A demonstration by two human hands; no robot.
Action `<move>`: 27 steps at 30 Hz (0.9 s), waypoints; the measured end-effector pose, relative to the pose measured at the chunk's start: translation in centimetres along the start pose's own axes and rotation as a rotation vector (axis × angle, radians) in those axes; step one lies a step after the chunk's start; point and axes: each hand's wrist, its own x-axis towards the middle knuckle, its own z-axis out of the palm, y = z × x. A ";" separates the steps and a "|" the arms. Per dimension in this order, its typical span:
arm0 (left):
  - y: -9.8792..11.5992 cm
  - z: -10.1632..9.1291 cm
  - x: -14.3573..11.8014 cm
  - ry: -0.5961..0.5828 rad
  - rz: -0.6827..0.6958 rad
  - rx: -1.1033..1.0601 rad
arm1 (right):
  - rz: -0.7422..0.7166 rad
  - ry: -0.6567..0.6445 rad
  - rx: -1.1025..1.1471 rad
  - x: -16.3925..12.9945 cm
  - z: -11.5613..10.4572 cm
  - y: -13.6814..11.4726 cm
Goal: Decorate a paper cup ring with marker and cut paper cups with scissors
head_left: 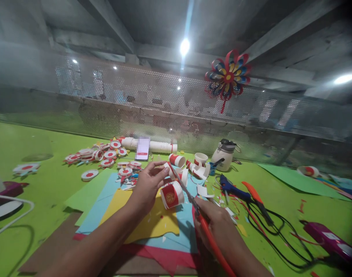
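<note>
My left hand (148, 182) pinches a small red-and-white piece of paper cup (170, 170) between thumb and fingers. In my right hand (215, 217) is a pair of scissors (190, 197) with red handles, their blades pointing up and left at that piece. Just beneath the blades, a red-and-white paper cup (170, 195) with a gold emblem lies tilted over the coloured paper; whether it joins the pinched piece I cannot tell. Yellow paper (147, 227) lies under my hands, on top of light blue sheets (187, 227).
Round red-and-white paper pieces (110, 154) cluster at the left back. A phone (143, 149) leans on a white tube (161, 147). Beyond are cut cups (201, 158) and a white jug (222, 157). Right of me lie a blue glue gun (232, 187), orange-handled tool (253, 194) and black cable (282, 223).
</note>
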 end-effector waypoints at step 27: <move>-0.3 -0.2 0.3 0.019 0.019 0.045 | -0.032 0.029 0.029 0.2 -0.1 -0.2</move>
